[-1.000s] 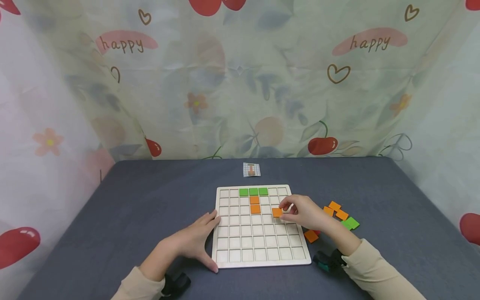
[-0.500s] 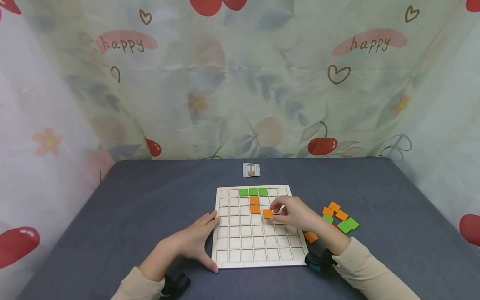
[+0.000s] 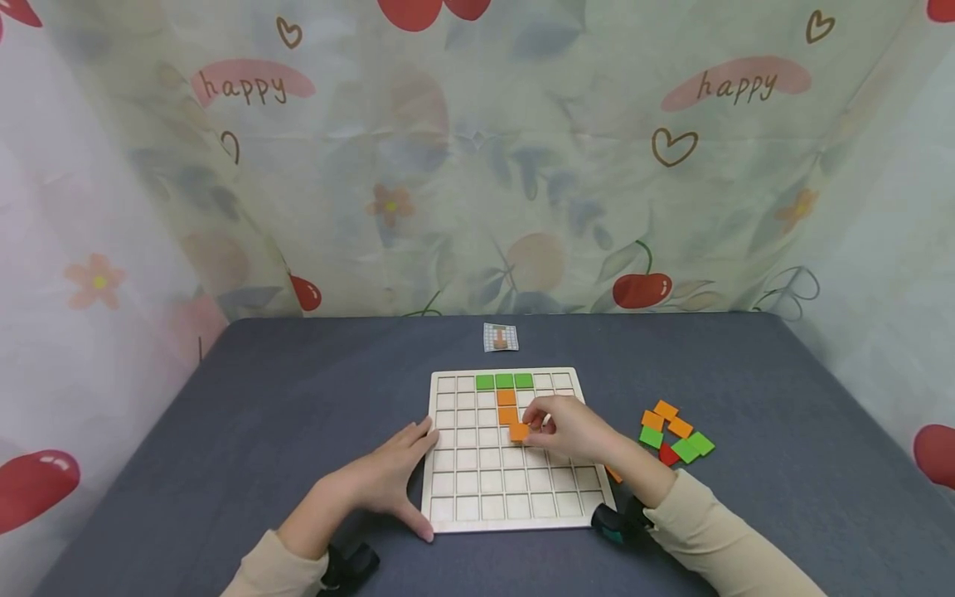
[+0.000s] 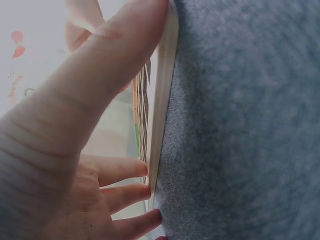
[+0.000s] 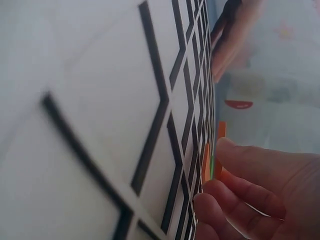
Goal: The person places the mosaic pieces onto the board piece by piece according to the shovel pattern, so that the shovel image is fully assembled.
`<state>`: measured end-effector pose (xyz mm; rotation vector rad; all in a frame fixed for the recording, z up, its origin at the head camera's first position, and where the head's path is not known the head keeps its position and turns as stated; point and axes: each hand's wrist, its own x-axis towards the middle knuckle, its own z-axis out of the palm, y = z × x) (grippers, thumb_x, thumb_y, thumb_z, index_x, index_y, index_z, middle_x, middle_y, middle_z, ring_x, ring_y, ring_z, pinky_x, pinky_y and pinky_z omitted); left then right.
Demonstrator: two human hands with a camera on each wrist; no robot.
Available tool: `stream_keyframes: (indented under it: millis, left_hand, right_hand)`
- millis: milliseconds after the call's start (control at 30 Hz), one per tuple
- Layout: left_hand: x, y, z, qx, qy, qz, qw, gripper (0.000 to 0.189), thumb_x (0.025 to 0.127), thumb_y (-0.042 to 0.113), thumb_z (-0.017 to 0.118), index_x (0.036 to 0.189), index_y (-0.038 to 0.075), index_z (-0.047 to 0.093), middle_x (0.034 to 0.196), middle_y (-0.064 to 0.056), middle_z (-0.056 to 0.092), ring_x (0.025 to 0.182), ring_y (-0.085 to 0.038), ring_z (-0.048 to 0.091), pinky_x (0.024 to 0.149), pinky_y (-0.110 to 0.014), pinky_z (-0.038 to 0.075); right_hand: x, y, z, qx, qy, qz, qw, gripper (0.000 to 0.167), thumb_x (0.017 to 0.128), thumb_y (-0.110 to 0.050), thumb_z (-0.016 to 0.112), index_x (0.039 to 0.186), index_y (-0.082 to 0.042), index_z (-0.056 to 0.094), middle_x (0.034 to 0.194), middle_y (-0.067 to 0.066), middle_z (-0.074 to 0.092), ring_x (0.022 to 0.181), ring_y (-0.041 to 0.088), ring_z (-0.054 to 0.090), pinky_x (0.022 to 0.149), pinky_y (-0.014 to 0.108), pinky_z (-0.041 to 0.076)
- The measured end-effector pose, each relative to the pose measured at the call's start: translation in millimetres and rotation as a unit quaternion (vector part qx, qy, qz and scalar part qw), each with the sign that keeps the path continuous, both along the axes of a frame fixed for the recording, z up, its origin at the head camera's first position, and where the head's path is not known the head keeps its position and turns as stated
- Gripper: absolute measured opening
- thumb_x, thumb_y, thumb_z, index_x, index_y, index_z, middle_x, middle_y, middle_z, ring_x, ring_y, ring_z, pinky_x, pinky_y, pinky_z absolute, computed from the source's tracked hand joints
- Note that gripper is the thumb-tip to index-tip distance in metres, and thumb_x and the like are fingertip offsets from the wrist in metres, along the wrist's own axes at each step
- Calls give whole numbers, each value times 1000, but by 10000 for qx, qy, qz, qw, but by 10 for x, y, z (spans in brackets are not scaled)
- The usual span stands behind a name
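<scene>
Grainy cloth (image 3: pixel 328 373); right grip (image 3: pixel 570 427) pinches orange square (image 3: pixel 518 433), left grip (image 3: pixel 388 476) splayed against board (image 3: pixel 515 483)

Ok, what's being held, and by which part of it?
The right hand pinches an orange tile by its right side; the left hand touches the left edge of the board.

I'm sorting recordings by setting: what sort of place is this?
Probably an indoor tabletop booth set up for recording: printed hangings stand behind and at both sides of a dark, cloth-covered table, which bears a gridded board and loose coloured tiles.
</scene>
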<state>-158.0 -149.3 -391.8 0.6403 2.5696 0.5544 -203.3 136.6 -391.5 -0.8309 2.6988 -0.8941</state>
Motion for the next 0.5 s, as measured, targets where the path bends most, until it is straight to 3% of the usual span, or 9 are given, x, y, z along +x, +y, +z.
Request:
stream_keyframes:
  millis: [267, 500]
  left_hand:
    - [-15, -5, -8, 17, -2, 7, 10000, 123, 54, 54, 84, 148, 4, 23, 157, -18, 12, 145, -38, 11, 113, -53, 22]
    - [-16, -10, -8, 33, 15, -39, 10000, 122, 55, 54, 84, 148, 3, 23, 156, -19, 12, 144, -39, 11, 113, -53, 23]
  right_hand:
    - [28, -106, 4, 153, 142, -166, 9996, 15, 81, -13, 70, 93, -6, 64, 80, -1, 62, 65, 7, 49, 61, 19, 42]
    - [28, -182, 21, 379, 20, -412, 9984, 15, 80, -14, 72, 92, -7, 65, 78, -2, 61, 69, 9, 50, 65, 22, 42]
